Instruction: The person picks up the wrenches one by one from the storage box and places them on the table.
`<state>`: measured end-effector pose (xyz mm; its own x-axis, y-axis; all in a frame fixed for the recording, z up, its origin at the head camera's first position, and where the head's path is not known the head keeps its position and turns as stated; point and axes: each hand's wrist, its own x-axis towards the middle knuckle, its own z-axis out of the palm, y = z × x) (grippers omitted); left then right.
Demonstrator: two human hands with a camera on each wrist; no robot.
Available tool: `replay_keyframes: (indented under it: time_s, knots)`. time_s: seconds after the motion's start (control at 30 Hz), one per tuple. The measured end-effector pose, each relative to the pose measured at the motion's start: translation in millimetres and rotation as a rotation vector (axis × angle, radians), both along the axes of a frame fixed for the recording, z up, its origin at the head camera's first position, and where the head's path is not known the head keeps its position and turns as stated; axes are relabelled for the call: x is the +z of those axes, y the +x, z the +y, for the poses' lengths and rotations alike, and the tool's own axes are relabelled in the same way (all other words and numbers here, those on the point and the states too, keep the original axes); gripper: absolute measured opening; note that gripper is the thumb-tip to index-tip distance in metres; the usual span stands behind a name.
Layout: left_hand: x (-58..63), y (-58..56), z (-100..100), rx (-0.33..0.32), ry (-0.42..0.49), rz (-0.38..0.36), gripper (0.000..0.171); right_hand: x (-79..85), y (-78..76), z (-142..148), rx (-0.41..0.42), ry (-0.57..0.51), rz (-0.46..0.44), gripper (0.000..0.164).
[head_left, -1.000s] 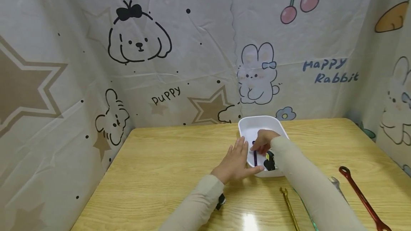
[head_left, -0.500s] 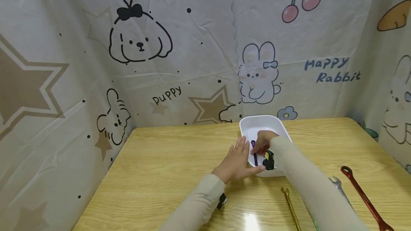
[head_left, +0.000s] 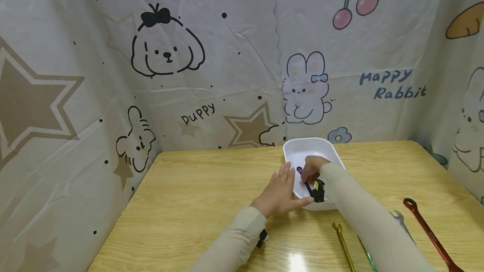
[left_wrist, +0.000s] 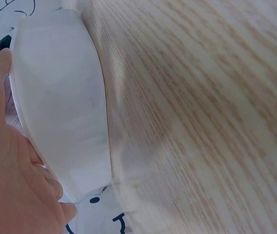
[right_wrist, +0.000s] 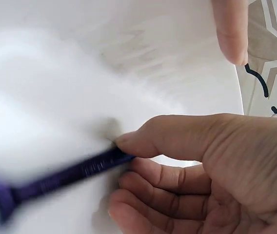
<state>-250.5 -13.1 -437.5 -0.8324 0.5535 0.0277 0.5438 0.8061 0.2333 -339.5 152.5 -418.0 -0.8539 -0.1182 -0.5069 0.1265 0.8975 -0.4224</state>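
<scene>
A purple wrench (head_left: 299,170) is in the white plastic basin (head_left: 334,148), pinched between the thumb and fingers of my right hand (head_left: 314,167). In the right wrist view, the wrench (right_wrist: 68,176) extends left from the thumb tip, its far end blurred. My left hand (head_left: 275,194) lies at the basin's near left side, fingers extended along the rim and thumb spread across the near corner. The left wrist view has that hand (left_wrist: 16,180) against the rim, above the basin's outer wall (left_wrist: 63,107). Fingers hide the wrench's middle.
On the wooden table (head_left: 196,205), a gold wrench (head_left: 343,244), a green one (head_left: 367,255), a silver one (head_left: 401,221) and a large red one (head_left: 429,232) lie right of the basin. My right sleeve partly covers the green and silver ones. A printed curtain (head_left: 242,53) stands behind.
The purple wrench has turned: its near end has swung right, so it lies slantwise in the basin. My right hand keeps its pinch on it. The left hand stays at the rim.
</scene>
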Motion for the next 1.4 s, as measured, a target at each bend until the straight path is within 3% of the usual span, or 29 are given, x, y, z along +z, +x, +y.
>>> replay_keyframes:
  time_s: [0.33, 0.5, 0.87, 1.13, 1.4]
  knots:
    - [-1.2, -0.3, 1, 0.004, -0.016, 0.004, 0.105, 1.7, 1.0, -1, -0.026, -0.013, -0.010, 0.011]
    - [-2.4, -0.7, 2, 0.009, -0.014, 0.009, 0.106, -0.1, 1.5, 1, -0.036, -0.080, -0.040, 0.010]
    - [-2.6, -1.4, 2, 0.012, -0.026, 0.020, 0.105, 6.8, 2.8, 12, -0.146, -0.300, -0.059, 0.015]
    - [-2.1, -0.3, 1, 0.017, -0.025, 0.006, 0.105, 27.0, 7.4, 28, -0.082, -0.372, -0.011, 0.006]
    - [0.1, 0.0, 3, 0.000, -0.006, 0.022, 0.104, 51.7, 26.9, 64, -0.042, -0.359, 0.086, 0.013]
